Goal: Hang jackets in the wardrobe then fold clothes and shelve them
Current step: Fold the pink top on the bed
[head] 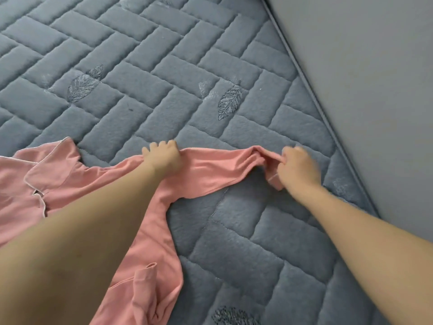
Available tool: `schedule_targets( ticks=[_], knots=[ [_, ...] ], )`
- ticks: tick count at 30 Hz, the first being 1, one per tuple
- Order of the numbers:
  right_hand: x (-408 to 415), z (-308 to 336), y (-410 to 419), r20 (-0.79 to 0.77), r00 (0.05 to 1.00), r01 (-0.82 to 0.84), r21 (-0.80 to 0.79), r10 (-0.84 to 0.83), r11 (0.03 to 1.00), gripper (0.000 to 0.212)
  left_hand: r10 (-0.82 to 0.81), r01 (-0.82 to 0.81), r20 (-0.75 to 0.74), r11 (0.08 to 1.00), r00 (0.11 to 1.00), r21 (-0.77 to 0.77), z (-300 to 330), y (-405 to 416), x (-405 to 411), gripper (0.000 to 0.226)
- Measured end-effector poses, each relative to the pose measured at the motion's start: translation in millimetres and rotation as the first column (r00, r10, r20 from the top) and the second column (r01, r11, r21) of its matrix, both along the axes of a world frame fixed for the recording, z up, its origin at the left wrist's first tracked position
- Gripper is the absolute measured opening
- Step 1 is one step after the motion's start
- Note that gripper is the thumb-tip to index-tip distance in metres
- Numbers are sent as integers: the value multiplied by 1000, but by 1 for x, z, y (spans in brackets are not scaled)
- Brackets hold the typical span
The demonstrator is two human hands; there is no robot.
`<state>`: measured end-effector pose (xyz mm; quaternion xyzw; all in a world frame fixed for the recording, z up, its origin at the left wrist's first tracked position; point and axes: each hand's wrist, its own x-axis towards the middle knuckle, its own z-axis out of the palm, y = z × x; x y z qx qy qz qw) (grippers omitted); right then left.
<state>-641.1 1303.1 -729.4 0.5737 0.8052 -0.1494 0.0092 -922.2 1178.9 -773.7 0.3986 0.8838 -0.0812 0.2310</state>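
A pink pajama top (pixel 70 184) lies on a blue quilted bed cover (pixel 164 66). Most of the top sits at the left edge of the bed cover in this view, and one long sleeve (pixel 220 165) reaches out toward the right edge, where a grey wall (pixel 375 90) runs along the bed.

The left hand (pixel 164 158) has its fingers curled round the sleeve near the shoulder. The right hand (pixel 297 167) pinches the cuff end, which is bunched up between finger and thumb. The right hand is a bit blurry, so I cannot see each finger well.

The top looks soft, thin and light. It will flop and wrinkle if you let go, and it will not break. It should not slip much on the fuzzy cover. It has a collar with pale trim (pixel 42 170), and that part looks a little stiffer.

Good places to hold are the cuff and the shoulder seam, so the sleeve can be pulled flat. Folding looks only just started, as the body is lumpy and the other sleeve (pixel 145 292) is crumpled near the bottom.
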Motion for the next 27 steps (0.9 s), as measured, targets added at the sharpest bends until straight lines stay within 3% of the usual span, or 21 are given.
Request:
schedule_targets(
  ticks=[1,3,6,10,12,13,16,18,21,27],
  knots=[
    [7,7,13,17,1000,-23,196,19,980,7,-1,2,-10,1000,1000,14,0,5,3,31],
    [22,16,40,106,994,-48,368,10,928,14,46,-48,16,996,999,76,0,14,7,26],
    [33,18,63,340,940,-106,261,11,960,24,121,-125,40,981,992,151,0,28,11,23],
    [27,16,91,327,945,32,-6,-28,999,33,145,-137,-22,967,989,213,-9,38,8,21],
    [21,16,106,358,929,92,13,-91,996,35,161,-143,-45,949,986,280,-17,42,4,16],
    [18,15,110,367,923,82,95,-111,992,34,170,-147,-48,941,984,305,-22,45,4,13],
    [0,1,100,238,967,6,345,-94,938,39,195,-179,-20,932,981,317,-42,48,11,15],
    [-21,-23,63,137,987,-125,302,87,945,47,202,-202,33,923,979,329,-55,44,21,27],
    [-47,-70,-10,97,955,-286,43,281,957,68,163,-174,62,898,985,405,-64,37,28,42],
    [-47,-121,-24,8,974,-223,181,225,958,71,139,-66,-144,904,980,422,-75,41,34,51]
  ],
)
